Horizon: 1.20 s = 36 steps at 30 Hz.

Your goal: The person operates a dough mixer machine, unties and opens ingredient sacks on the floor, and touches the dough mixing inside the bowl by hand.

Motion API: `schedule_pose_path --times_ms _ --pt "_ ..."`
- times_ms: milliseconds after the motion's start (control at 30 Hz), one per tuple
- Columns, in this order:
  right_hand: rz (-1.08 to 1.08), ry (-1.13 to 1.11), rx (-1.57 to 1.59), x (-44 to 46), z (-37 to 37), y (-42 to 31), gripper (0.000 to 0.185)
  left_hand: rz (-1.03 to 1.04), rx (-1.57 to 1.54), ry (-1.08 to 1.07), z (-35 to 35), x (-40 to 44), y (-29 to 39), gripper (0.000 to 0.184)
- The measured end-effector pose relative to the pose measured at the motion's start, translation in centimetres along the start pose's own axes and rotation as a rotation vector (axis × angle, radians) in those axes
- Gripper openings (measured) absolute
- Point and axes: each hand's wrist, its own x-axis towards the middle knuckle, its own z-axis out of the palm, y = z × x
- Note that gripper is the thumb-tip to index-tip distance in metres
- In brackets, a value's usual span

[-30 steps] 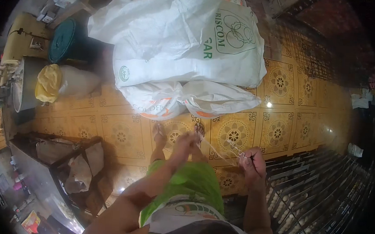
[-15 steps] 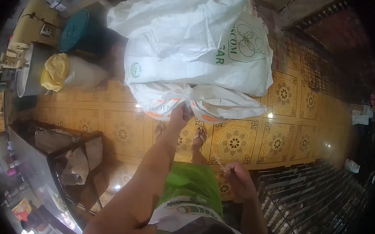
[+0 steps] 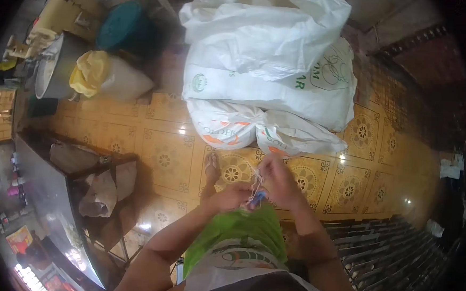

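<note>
My left hand (image 3: 231, 196) is closed in front of my green shorts, gripping a bundle of pale string (image 3: 257, 180) with a small blue piece (image 3: 258, 196) in it. Just above and to the right, my right hand (image 3: 280, 179) is closed on the same string, its fingers partly blurred. Beyond both hands lies a white sack (image 3: 221, 124) with orange print, gathered at its middle. A larger white sack (image 3: 220, 86) with green lettering rests on it, and a loose white sack (image 3: 251, 24) covers the top. Neither hand touches the sacks.
On the left are a yellow-topped sack (image 3: 90, 73), a metal tub (image 3: 61, 68), a teal bin (image 3: 124, 28) and a glass-sided counter (image 3: 61, 201). At lower right stands a dark rack (image 3: 391, 256) with pale round items. The floor has patterned yellow tiles (image 3: 231, 172).
My left hand has left the gathered part of the lower sack and come back towards my body. My right hand has moved up and inward; both now meet at the string. The view has shifted left.
</note>
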Motion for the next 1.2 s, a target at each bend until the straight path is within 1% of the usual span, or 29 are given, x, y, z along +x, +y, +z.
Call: schedule_pose_path --times_ms 33,67,100,133,200,233,267,300,333,367,400,467,500,567,600,633,700,733,800,833,867,933,1000,1033,1067,1100,1133,1167,1200 --pt "0.070 0.087 0.062 1.2 -0.5 -0.5 0.010 0.009 -0.001 0.008 -0.7 -1.4 0.1 0.028" --pt "0.143 0.176 0.125 2.1 -1.0 -0.9 0.009 0.201 0.237 0.072 -1.4 -3.2 -0.2 0.028" --pt "0.092 0.218 0.195 3.0 -1.1 0.9 0.009 0.392 0.476 0.135 -2.3 -4.8 -0.2 0.029" --pt "0.042 0.261 0.263 3.8 -1.1 3.4 0.009 0.397 0.477 0.139 -3.3 -6.4 0.1 0.029" --pt "0.094 0.259 0.221 4.5 -0.2 5.3 0.011 0.352 0.194 0.269 -5.1 -9.4 0.9 0.025" --pt "0.147 0.207 0.112 5.0 1.0 5.3 0.012 0.325 0.049 0.330 -5.5 -10.5 1.4 0.025" --pt "0.201 0.155 0.003 5.1 2.1 5.2 0.013 0.327 0.043 0.327 -5.9 -11.4 2.0 0.025" --pt "0.249 0.016 0.056 4.7 3.1 4.9 0.015 0.461 0.163 0.505 -6.4 -12.1 2.9 0.022" --pt "0.255 0.020 0.051 4.5 5.0 5.7 0.015 0.591 0.285 0.680 -6.5 -12.8 4.1 0.020" --pt "0.263 -0.071 0.035 4.3 7.2 7.5 0.016 0.594 0.050 0.774 -6.0 -13.3 5.7 0.021" --pt "0.271 -0.157 0.018 4.1 8.9 8.3 0.016 0.591 0.049 0.757 -7.1 -13.9 6.4 0.021" --pt "0.375 -0.219 0.059 3.9 12.4 5.4 0.017 0.769 0.092 0.738 -8.8 -15.0 8.2 0.018" --pt "0.387 -0.191 0.060 3.8 13.9 5.0 0.017 0.818 -0.104 0.753 -8.5 -15.1 9.3 0.008" --pt "0.270 -0.226 0.054 3.7 15.5 5.1 0.018 0.794 -0.313 0.568 -13.5 -16.4 7.2 0.001" --pt "0.274 -0.198 0.054 3.6 15.6 6.0 0.018 0.730 -0.230 0.654 -14.4 -16.6 7.1 0.009" --pt "0.250 -0.155 -0.013 3.6 15.7 7.3 0.021 0.720 -0.220 0.633 -14.5 -17.1 7.8 0.009" --pt "0.230 -0.101 -0.076 3.9 15.1 10.9 0.023 0.664 -0.040 0.473 -13.9 -17.7 9.4 0.014" --pt "0.197 -0.010 -0.216 4.3 14.1 13.2 0.025 0.628 -0.128 0.495 -14.3 -17.1 9.4 0.015" --pt "0.134 0.180 -0.266 6.0 11.0 18.0 0.029 0.557 -0.064 0.487 -14.9 -15.9 10.0 0.010" --pt "0.104 0.279 -0.173 7.5 9.0 19.8 0.031 0.492 -0.008 0.490 -15.0 -15.1 10.1 0.007" --pt "0.002 0.518 -0.297 8.9 7.6 18.6 0.035 0.485 -0.006 0.493 -14.6 -13.8 10.2 0.007" --pt "0.120 0.694 -0.255 11.8 4.2 18.8 0.042 0.354 0.173 0.700 -14.0 -10.8 10.5 0.012" --pt "0.343 0.629 -0.079 14.3 1.2 18.6 0.045 0.310 0.235 0.735 -17.8 -6.6 7.9 0.016" --pt "0.622 0.599 0.135 15.3 0.2 14.2 0.046 0.270 0.283 0.763 -20.2 -4.4 6.1 0.021" --pt "0.895 0.556 0.351 15.9 -0.6 12.1 0.047 0.259 0.284 0.763 -22.4 -2.3 4.9 0.021" --pt "0.817 0.496 0.273 16.1 -0.7 15.5 0.044 0.217 0.194 0.814 -24.8 0.0 4.2 0.019" --pt "0.827 0.494 0.273 15.9 -1.0 17.7 0.044 0.173 0.099 0.865 -26.4 1.8 3.8 0.020" --pt "0.713 0.410 0.128 15.6 -1.2 19.3 0.044 0.160 0.094 0.870 -27.3 3.1 4.1 0.020" --pt "0.598 0.325 -0.009 14.9 -1.1 20.8 0.044 0.079 0.054 1.018 -28.3 4.6 4.6 0.018"
